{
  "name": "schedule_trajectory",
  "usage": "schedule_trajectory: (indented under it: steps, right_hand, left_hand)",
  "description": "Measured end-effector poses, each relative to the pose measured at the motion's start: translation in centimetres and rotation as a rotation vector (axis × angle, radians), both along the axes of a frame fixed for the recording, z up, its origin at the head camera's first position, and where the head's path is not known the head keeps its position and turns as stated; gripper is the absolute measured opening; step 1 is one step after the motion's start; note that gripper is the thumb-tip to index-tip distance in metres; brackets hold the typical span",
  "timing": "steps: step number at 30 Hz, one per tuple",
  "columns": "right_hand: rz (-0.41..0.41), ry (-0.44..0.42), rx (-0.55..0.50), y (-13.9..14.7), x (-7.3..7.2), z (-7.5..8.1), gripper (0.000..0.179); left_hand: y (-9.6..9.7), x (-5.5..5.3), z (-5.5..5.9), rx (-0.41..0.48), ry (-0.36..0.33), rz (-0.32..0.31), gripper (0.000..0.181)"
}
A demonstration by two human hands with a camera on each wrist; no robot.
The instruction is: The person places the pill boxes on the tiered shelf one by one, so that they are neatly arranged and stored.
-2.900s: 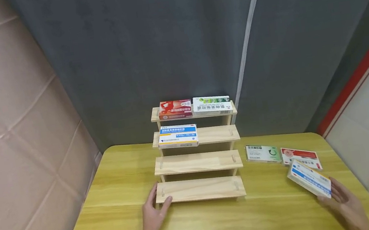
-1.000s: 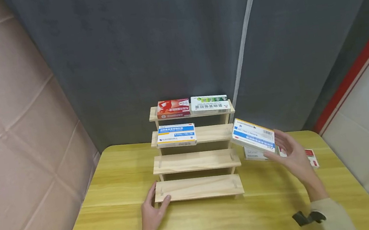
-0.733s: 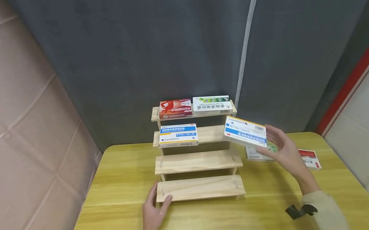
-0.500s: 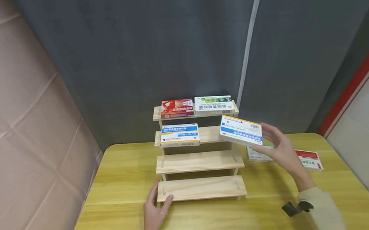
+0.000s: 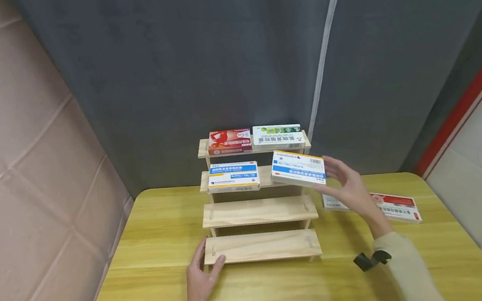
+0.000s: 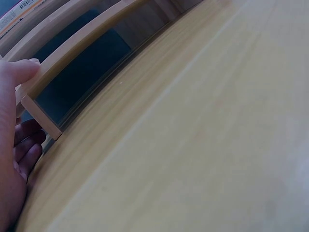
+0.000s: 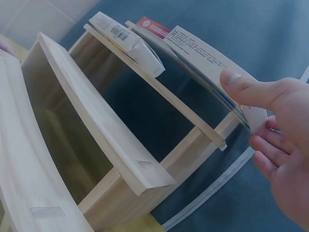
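1. Beneath everything, the wood-grained surface (image 5: pixel 153 250) carries the rack, with a red-and-white box (image 5: pixel 399 205) and a partly hidden box (image 5: pixel 334 202) lying to the rack's right

2. The four-stepped wooden rack (image 5: pixel 261 245) stands before the dark curtain (image 5: pixel 191 59); its top shelf bears a red box (image 5: pixel 229 141) and a green-and-white box (image 5: pixel 278 135)

3. On the second shelf from the top (image 5: pixel 265 175), a shelved box (image 5: pixel 233 176) occupies the left part; the held box (image 5: pixel 297 167) is over or just beside the right part, slightly askew, and whether it touches the wood I cannot tell

4. The step in hand looks like setting the held box there: best to square its long edge to the shelf front, lower it level, leave a small gap beside its neighbour, and let go only once it lies flat

5. The left grip (image 5: pixel 200 278) is lightly closed round the lowest step's left end, thumb on top, fingers at the side, which should steady the rack

6. The right grip (image 5: pixel 347 184) parts only as far as the held box demands, pinching its right end between thumb and fingers
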State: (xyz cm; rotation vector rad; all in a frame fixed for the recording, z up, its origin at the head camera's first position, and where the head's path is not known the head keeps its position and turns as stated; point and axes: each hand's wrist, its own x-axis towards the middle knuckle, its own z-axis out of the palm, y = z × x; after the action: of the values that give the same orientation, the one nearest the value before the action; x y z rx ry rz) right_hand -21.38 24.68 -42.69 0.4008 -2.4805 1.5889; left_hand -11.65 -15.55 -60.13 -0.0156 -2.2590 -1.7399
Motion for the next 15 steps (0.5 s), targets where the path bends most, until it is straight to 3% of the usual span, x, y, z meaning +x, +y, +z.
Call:
schedule_trajectory:
  steps: [15]
  right_hand:
    - [0.064,-0.018,0.024,-1.1,-1.7,-0.5,0.083]
  left_hand:
    - [0.5,0.0,0.2,0.007,-0.026,0.038,0.076]
